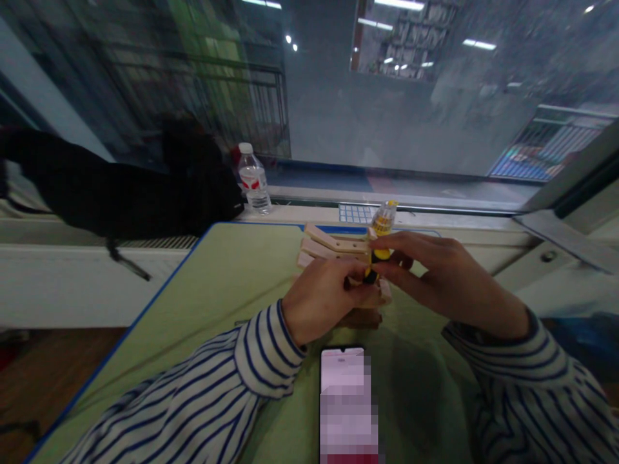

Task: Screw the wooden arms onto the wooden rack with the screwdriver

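A wooden assembly of pale angled slats, some with holes, stands on the table in front of me. My right hand is closed in a pinch on a small yellow-and-black screwdriver, whose shaft is hidden. Bent over the near side of the slats, my left hand has its thumb and fingers closed right beside the screwdriver's lower black end. Whatever lies between those left fingers is hidden. A darker wooden part shows beneath the left hand.
A phone with a lit screen lies near me on the green table. Beyond are a clear plastic bag with yellow markings, a water bottle on the sill, and a black bag at left. A window rises behind.
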Available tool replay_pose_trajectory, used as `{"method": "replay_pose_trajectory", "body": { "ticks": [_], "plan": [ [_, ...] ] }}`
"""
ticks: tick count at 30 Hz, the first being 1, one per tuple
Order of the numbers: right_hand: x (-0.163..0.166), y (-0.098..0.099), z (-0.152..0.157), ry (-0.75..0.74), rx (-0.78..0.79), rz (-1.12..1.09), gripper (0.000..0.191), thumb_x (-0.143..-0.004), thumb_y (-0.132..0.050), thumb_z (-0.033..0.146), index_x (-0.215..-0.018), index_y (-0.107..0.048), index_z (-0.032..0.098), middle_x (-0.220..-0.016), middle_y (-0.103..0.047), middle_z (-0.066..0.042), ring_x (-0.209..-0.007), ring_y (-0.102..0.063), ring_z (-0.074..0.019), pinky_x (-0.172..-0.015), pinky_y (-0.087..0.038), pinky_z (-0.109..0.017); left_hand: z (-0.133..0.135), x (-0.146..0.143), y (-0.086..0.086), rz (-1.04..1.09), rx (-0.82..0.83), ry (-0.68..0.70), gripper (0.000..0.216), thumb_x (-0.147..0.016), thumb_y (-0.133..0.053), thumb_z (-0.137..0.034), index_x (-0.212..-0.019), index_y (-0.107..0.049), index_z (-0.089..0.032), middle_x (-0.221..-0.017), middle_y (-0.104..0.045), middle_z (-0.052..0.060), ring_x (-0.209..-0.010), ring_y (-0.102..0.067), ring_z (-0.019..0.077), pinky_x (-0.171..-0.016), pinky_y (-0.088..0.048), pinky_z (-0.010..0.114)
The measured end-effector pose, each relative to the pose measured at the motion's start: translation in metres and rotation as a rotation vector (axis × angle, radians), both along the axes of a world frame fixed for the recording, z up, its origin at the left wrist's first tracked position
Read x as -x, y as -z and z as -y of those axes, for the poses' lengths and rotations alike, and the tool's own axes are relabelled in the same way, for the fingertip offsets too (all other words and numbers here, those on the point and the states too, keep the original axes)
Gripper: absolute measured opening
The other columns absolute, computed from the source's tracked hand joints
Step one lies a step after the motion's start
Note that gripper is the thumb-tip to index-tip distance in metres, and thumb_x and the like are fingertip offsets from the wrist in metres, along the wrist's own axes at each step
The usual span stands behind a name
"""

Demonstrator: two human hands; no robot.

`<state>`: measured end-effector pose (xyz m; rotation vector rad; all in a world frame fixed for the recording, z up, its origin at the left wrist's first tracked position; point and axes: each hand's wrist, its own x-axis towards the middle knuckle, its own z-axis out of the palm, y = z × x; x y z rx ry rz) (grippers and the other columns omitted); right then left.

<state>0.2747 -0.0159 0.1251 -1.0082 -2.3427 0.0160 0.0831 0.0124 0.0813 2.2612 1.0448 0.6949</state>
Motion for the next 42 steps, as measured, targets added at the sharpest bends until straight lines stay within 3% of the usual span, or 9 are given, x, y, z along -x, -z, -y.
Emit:
{"method": "replay_pose_trajectory", "body": {
  "ticks": [20,26,30,38,42],
  "plan": [
    [0.0022,0.0025,-0.0007,0.014,-0.028,-0.029,0.026,-0.089,-0.061,0.03,-0.11,-0.06,0.014,-0.083,-0.068,0.0,-0.066,-0.063,-0.0097,-0.06,-0.048,-0.02,0.0001,-0.0004,-0.002,-0.011,0.029,0.047,0.022,-0.084,-0.058,-0.025,-0.102,-0.069,-0.023,-0.084,-0.07,0.0,-0.071,-0.061,0.014,-0.062,-0.041,0.024],
    [0.0011,0.0028,-0.0011,0.025,-0.029,-0.024,0.025,-0.089,-0.061,0.03,-0.109,-0.06,0.015,-0.082,-0.068,0.0,-0.065,-0.063,-0.0097,-0.06,-0.048,-0.02,0.0007,-0.0011,-0.0019,0.013,0.006,0.042,0.019,-0.083,-0.062,-0.035,-0.095,-0.07,-0.023,-0.081,-0.071,-0.002,-0.069,-0.062,0.0133,-0.06,-0.039,0.024],
    [0.0016,0.0027,-0.001,0.016,-0.022,-0.029,0.025,-0.089,-0.061,0.03,-0.109,-0.059,0.015,-0.083,-0.068,-0.001,-0.065,-0.063,-0.0099,-0.061,-0.048,-0.021,-0.0002,-0.0012,0.0009,0.0,-0.012,0.016,0.017,-0.083,-0.064,-0.033,-0.096,-0.07,-0.025,-0.085,-0.072,-0.003,-0.073,-0.063,0.0143,-0.062,-0.04,0.024],
    [0.0032,-0.0025,0.0045,-0.01,0.002,0.005,0.038,-0.086,-0.061,0.018,-0.124,-0.054,0.016,-0.108,-0.068,-0.004,-0.076,-0.063,-0.0102,-0.069,-0.051,-0.021,-0.0022,0.0006,0.0016,-0.002,0.016,0.053,0.017,-0.086,-0.058,-0.031,-0.096,-0.07,-0.023,-0.09,-0.071,-0.001,-0.081,-0.064,0.0163,-0.068,-0.043,0.026],
    [0.0022,-0.0026,0.0041,-0.047,0.014,0.017,0.032,-0.088,-0.057,0.014,-0.119,-0.057,0.018,-0.113,-0.067,-0.003,-0.087,-0.064,-0.0112,-0.074,-0.051,-0.021,-0.0021,0.0011,0.0006,-0.011,0.012,0.056,0.016,-0.086,-0.059,-0.03,-0.096,-0.069,-0.023,-0.087,-0.071,-0.001,-0.077,-0.063,0.0154,-0.065,-0.042,0.025]
  ]
}}
